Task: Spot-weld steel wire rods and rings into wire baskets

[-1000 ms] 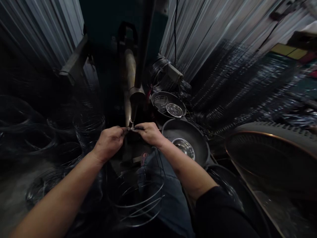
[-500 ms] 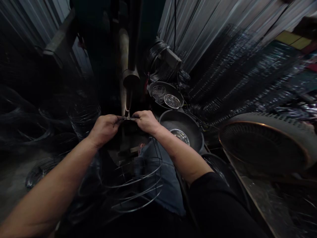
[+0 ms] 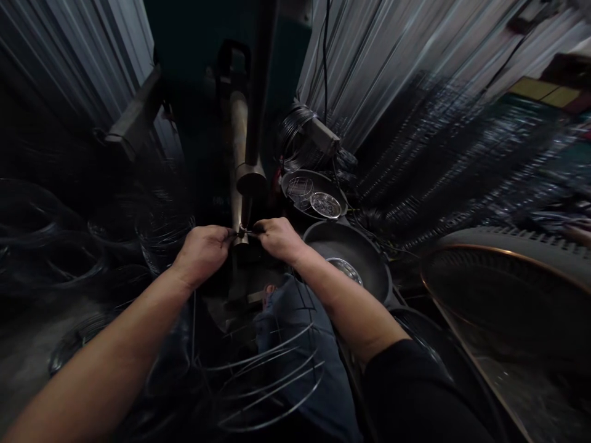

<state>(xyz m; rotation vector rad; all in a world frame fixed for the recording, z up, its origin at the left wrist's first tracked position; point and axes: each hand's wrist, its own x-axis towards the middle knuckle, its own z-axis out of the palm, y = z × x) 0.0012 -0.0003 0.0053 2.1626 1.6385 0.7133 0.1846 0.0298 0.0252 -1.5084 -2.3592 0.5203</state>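
Note:
My left hand [image 3: 204, 251] is closed, thumb and fingers pinching a thin metal wire. Opposite it, my right hand [image 3: 279, 239] pinches the same wire from the other side. The wire [image 3: 249, 231] spans the small gap between my fingertips, at the tip of a machine's metal electrode arm [image 3: 239, 178]. Whether it touches the tip is too dark to tell. Below my hands, over my lap, hangs a wire frame [image 3: 277, 357] of several curved rods. The pinched wire seems to belong to it, though the join is hidden.
To the right stand a grey bowl [image 3: 364, 243] with a shiny round piece in it and a smaller bowl [image 3: 295, 178] holding wire parts. A large fan-like round housing [image 3: 489, 246] stands farther right. Wire coils [image 3: 295, 132] lie behind; more dark coils [image 3: 50, 258] stand at left.
The view has shifted, so the machine and bowls sit lower in the picture. Both hands keep their pinch near the electrode tip. The hanging wire frame appears slightly lower and farther right.

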